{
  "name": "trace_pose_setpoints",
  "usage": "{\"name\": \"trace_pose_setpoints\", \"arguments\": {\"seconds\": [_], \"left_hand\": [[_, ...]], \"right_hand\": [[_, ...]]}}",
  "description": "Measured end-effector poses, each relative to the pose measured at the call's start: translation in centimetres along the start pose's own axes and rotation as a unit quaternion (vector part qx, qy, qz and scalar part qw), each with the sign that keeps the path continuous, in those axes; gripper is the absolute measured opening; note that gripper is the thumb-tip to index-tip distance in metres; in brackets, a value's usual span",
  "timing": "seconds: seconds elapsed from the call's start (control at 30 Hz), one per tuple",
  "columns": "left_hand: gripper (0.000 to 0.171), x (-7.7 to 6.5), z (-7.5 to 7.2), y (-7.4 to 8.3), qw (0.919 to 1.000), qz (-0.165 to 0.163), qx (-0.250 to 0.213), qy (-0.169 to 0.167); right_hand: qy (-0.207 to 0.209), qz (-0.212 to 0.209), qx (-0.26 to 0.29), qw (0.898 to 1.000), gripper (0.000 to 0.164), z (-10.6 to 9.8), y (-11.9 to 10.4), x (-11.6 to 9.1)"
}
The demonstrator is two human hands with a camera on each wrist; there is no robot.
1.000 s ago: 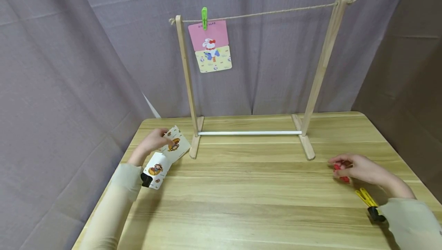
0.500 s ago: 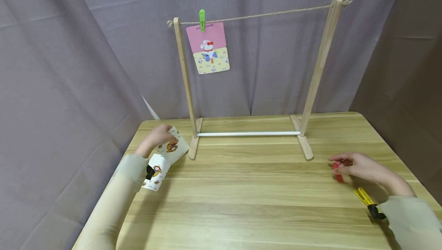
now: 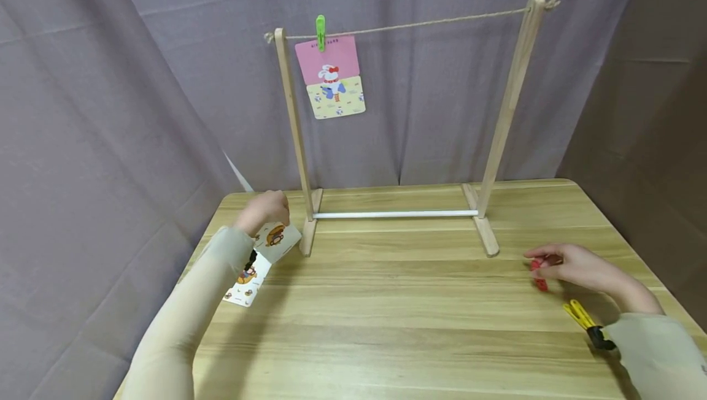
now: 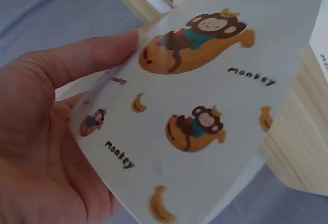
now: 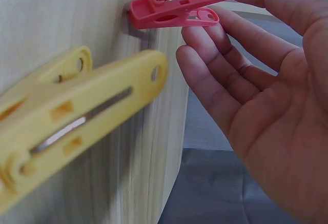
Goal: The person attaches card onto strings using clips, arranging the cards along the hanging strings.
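My left hand (image 3: 265,211) is at the left of the table, by the foot of the wooden stand. It pinches a white card printed with monkeys and bananas (image 4: 205,106), thumb on the printed face and fingers behind. A second monkey card (image 3: 240,292) lies below it, partly covered by my wrist. At the right, my right hand (image 3: 580,271) pinches a red clothespin (image 5: 174,6) between thumb and fingers by its handle end; the clothespin's other end is close to the tabletop. Near my right wrist lies a yellow clothespin (image 3: 577,314).
The wooden stand (image 3: 502,124) has a rope (image 3: 431,23) strung between its posts and a white bar (image 3: 392,214) low down. A pink and yellow rabbit card (image 3: 334,78) hangs from the rope by a green clothespin (image 3: 320,33). Grey curtain (image 3: 442,130) closes off the back.
My left hand has moved up and slightly right, its wrist turning and covering more of the cards. The card in it has tilted. My right hand stays on the red clothespin, which has swung slightly.
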State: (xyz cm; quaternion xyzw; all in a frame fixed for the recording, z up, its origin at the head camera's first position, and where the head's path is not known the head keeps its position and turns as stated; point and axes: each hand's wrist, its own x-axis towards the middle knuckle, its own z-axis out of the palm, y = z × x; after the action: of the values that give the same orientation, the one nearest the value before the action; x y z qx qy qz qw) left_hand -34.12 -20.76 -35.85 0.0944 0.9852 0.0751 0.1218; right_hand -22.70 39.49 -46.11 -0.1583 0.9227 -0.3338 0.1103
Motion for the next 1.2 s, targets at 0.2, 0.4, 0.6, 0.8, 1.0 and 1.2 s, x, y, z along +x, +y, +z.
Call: {"name": "trace_pose_setpoints", "arguments": {"seconds": [0.2, 0.4, 0.6, 0.8, 1.0, 1.2], "left_hand": [[0.034, 0.6, 0.1, 1.0, 0.9981, -0.034, 0.033, -0.040], [0.024, 0.5, -0.3, 0.7, 0.9985, -0.032, 0.031, -0.031], [0.013, -0.4, -1.3, 0.1, 0.9998, 0.006, 0.002, 0.021], [0.020, -1.2, -2.4, 0.3, 0.9980, 0.027, -0.027, 0.050], [0.023, -1.6, -3.1, 0.7, 0.9948, 0.037, -0.058, 0.074], [0.013, -1.7, -3.8, 0.9, 0.9910, 0.050, -0.081, 0.094]], "right_hand": [[0.001, -0.007, 0.008, 1.000, 0.044, 0.0, -0.3, 0.0], [0.006, -0.009, 0.000, 1.000, 0.044, -0.4, -0.4, -0.1], [0.018, -0.013, -0.007, 1.000, 0.042, -0.7, -0.6, -0.1], [0.022, -0.002, -0.021, 1.000, 0.043, -0.8, -0.8, -0.1], [0.020, 0.004, -0.020, 1.000, 0.042, -0.9, -1.1, -0.2], [0.017, 0.005, -0.006, 1.000, 0.043, -1.1, -1.3, -0.3]]}}
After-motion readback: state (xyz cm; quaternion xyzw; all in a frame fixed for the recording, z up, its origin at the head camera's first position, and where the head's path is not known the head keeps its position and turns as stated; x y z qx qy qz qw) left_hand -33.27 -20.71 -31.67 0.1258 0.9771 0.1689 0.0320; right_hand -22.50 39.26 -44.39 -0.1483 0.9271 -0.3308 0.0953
